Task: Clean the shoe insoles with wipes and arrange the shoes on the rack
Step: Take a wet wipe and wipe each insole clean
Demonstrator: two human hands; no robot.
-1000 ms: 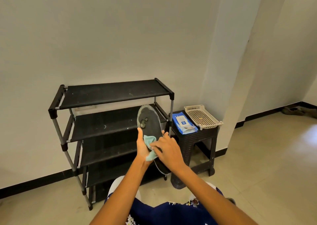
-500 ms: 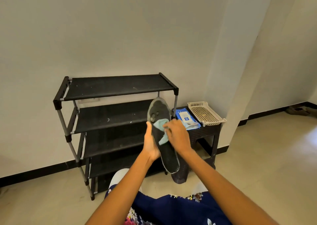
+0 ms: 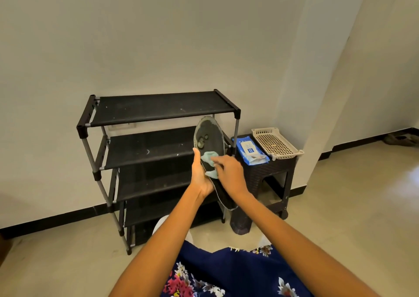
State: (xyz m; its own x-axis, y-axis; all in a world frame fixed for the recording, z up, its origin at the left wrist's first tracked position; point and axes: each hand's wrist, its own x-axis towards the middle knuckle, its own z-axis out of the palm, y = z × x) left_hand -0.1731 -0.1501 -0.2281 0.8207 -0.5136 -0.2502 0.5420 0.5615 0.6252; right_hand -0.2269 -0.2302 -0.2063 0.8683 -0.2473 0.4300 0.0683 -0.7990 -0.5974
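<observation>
My left hand (image 3: 200, 176) grips a dark worn insole (image 3: 209, 138) from its left edge and holds it upright, toe end up, in front of the rack. Against the middle of the insole, my right hand (image 3: 230, 174) presses a crumpled pale green wipe (image 3: 209, 158). The insole's heel end is hidden behind my right wrist. A black shoe rack (image 3: 158, 108) with several bare fabric shelves stands against the wall behind.
A dark wicker stool (image 3: 269, 174) stands right of the rack, carrying a blue wipes packet (image 3: 250, 150) and a cream perforated tray (image 3: 275, 143). A pair of shoes (image 3: 401, 139) lies far right by the wall. White shoes (image 3: 158, 225) show partly below my arms.
The wipe under my right hand has slid along the insole, from lower down towards the middle. The view shifted a little; my left hand keeps its hold.
</observation>
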